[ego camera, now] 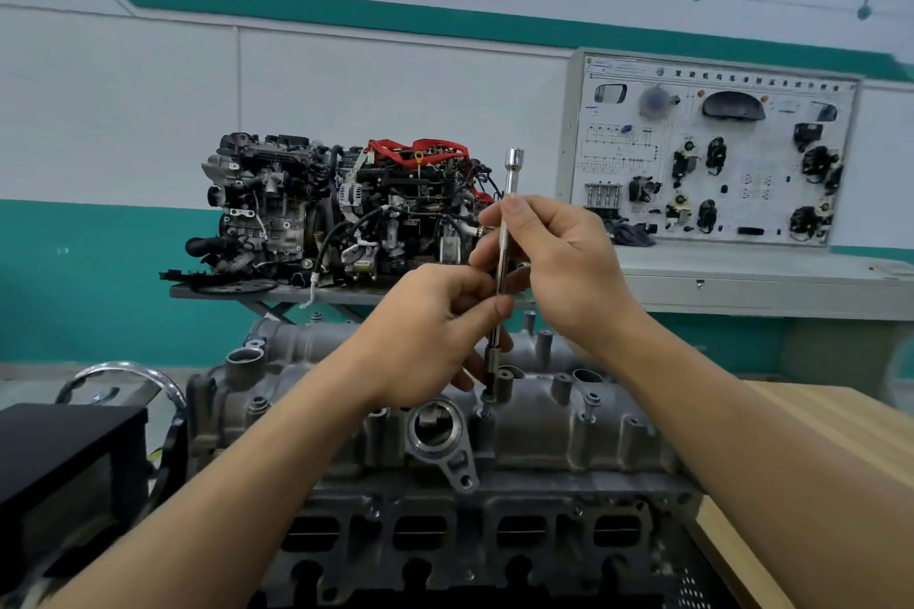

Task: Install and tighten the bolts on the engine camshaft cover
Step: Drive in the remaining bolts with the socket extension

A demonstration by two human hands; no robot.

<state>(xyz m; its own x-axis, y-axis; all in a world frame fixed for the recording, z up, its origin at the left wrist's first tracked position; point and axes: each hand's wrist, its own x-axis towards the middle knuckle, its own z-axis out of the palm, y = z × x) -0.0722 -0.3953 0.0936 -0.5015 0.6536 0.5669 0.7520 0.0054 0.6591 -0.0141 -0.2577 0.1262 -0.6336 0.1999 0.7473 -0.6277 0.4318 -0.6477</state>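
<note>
Status: early-to-mid, run-down stage by the look of it. Camshaft cover sits on the cylinder head, centre near, wooden tabletop to the right. The person has a long extension bar standing almost upright, with its socket down on a bolt near the middle of the cover, just right of the big round bore. That bolt shows shank between socket and boss, so it is judged not seated. A second bolt further right also stands proud in its boss. Other holes along the cover are too small to call filled or empty. No ratchet or wrench is fitted on the bar's top end, which is bare. So this reads as finger-spinning only, with final tightening of all the bolts left to do. Left grip pinches the lower shaft between thumb and fingertips, just above the socket. Right grip pinches the knurled part higher up, thumb and forefinger closed round the bar. Both are on the tool, neither touches the bolt or the cover. The bolt lies directly below the left grip, in line with the bar, and below and slightly left of the right one.
</note>
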